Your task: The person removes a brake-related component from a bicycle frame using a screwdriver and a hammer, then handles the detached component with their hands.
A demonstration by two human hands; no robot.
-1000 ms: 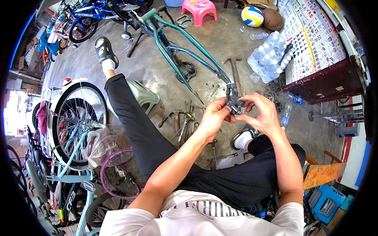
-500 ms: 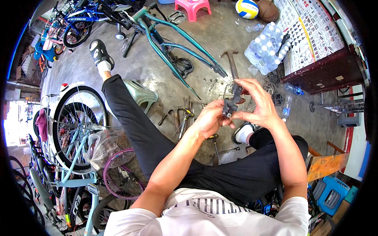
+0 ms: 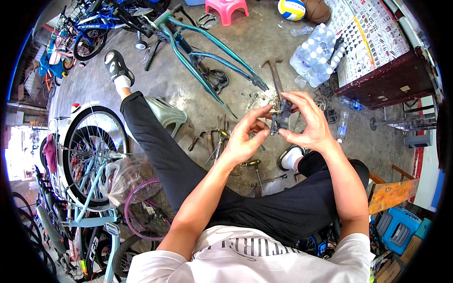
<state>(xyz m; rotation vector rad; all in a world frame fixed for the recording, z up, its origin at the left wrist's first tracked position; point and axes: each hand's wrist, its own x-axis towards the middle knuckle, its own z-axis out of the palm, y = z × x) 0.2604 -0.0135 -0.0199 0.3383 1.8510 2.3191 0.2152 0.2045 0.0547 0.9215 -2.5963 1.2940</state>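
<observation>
A small black metal bicycle part (image 3: 284,114), its exact kind unclear, is held upright in front of me above the floor. My right hand (image 3: 310,123) grips it from the right, with the fingers at its upper end and the thumb at its lower end. On the other side, my left hand (image 3: 245,140) has its fingers curled, and the fingertips meet the part's left edge. Behind the part, a hammer (image 3: 274,78) lies on the floor. Left of my hands lie several tools, among them another hammer (image 3: 210,141) and a yellow-and-black-handled screwdriver (image 3: 223,136).
Ahead lies a green bicycle frame (image 3: 200,56). A pale stool (image 3: 165,113) lies by my outstretched leg. Bicycles and a white-rimmed wheel (image 3: 96,153) crowd the left. To the right are wrapped water bottles (image 3: 315,56), a dark red cabinet (image 3: 389,85) and a blue plastic stool (image 3: 398,231).
My left hand has shifted left and loosened, its fingers less wrapped round the part. The black part now stands more upright in my right hand. The view has moved slightly.
</observation>
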